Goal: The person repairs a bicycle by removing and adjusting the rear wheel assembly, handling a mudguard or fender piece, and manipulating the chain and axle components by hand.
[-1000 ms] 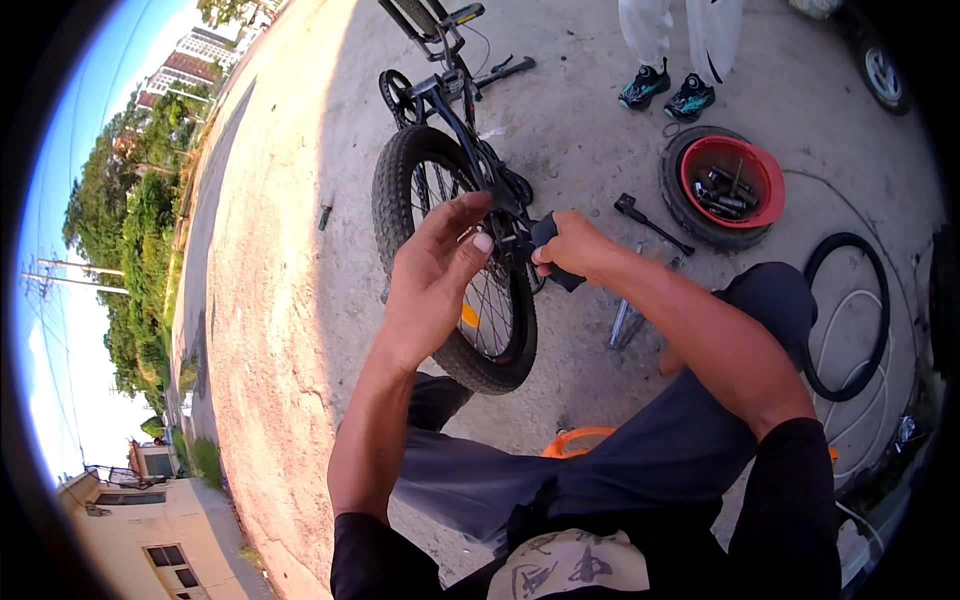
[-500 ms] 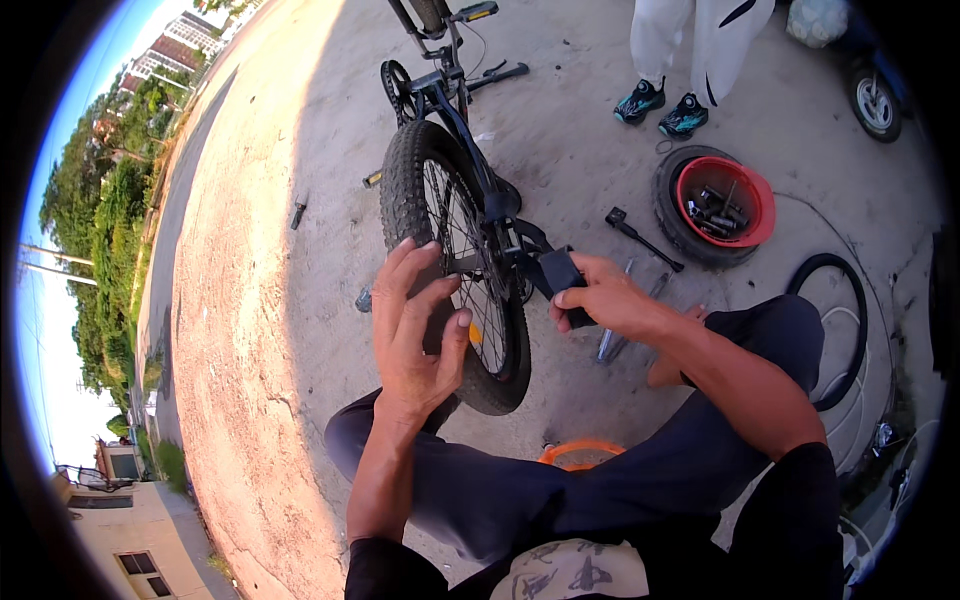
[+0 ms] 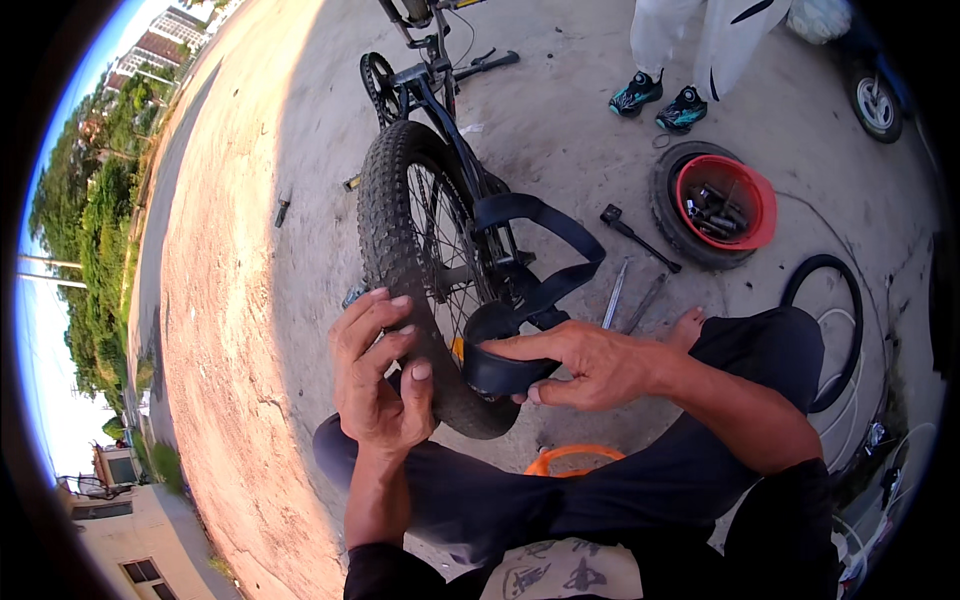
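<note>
A bicycle [image 3: 425,100] with a fat knobby tyre [image 3: 385,225] lies tipped on the ground before me, its spoked wheel toward my knees. My right hand [image 3: 610,365] pinches a wide, flat black rubber strip [image 3: 515,375] beside the near end of the wheel. From there the strip curls up and away in a loose loop next to the spokes and hub. My left hand [image 3: 370,390] is at the tyre's left side, fingers bent and apart, with nothing in it. Whether its fingertips press on the tread I cannot tell.
Right of the wheel lie two metal levers [image 3: 616,295] and a black-handled tool [image 3: 640,238]. A red bowl [image 3: 768,210] of sockets sits on a small tyre [image 3: 668,215]. Another person's shoes [image 3: 683,110] are beyond. An orange ring [image 3: 570,453] lies near my legs; black tubing [image 3: 858,300] is far right.
My right hand has drawn the black strip nearer, and it has opened into a long loop. My left hand has come down and left, its fingers more bent. The view has shifted slightly.
</note>
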`<state>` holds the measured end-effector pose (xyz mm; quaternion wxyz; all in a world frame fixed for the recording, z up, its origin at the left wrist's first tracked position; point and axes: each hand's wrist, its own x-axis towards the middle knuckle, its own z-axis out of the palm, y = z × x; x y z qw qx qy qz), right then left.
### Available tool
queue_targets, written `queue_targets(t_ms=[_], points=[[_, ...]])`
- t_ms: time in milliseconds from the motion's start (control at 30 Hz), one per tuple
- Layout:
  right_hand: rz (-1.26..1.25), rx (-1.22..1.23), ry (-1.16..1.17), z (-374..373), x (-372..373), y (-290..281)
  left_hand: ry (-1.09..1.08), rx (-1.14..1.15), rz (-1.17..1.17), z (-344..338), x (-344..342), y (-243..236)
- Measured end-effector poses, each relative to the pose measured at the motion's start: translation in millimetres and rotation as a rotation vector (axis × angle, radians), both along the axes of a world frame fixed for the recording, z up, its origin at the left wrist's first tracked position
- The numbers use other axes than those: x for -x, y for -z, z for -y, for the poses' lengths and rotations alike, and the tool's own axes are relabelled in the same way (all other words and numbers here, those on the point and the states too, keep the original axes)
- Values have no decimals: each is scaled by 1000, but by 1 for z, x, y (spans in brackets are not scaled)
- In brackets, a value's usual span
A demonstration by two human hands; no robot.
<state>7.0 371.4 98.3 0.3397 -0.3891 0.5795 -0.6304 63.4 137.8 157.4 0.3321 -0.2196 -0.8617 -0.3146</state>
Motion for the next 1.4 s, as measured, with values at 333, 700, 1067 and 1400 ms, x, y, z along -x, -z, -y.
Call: queue_targets(t_ms=[333,700,1067,1400], points=[[-282,81,157,0,-37,-1,72,741,1144,-93,88,-60],[-362,-87,-13,-34,-45,-3,279,688,1244,-94,47,-35],[834,26,670,-54,31,4,134,-675,63,-80,-81,-11],[804,-6,568,21,75,17,336,-327,509,-72,-156,3]])
